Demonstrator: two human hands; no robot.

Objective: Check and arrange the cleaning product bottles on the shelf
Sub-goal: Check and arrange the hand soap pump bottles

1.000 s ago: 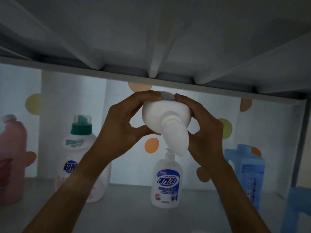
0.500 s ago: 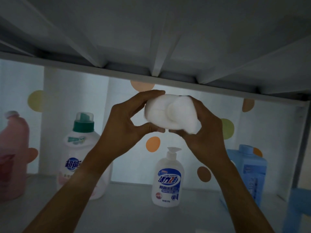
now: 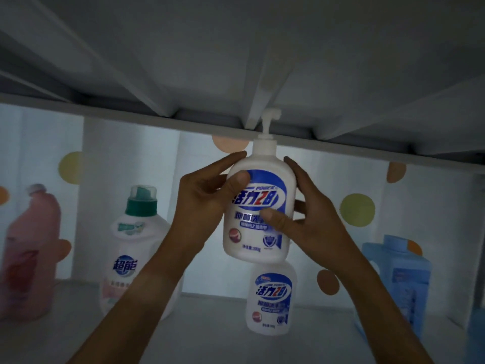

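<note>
I hold a white pump bottle up in my left hand and my right hand. Its blue label says "POWER" in small letters, and under that "活力28" in big blue letters. My thumbs hide part of the words below. Near the bottom I can read "500g". A second pump bottle on the shelf has the same "活力28" on its label. The bottle with the green cap says "超能" in blue. The other small print is too blurry for me to read.
</note>
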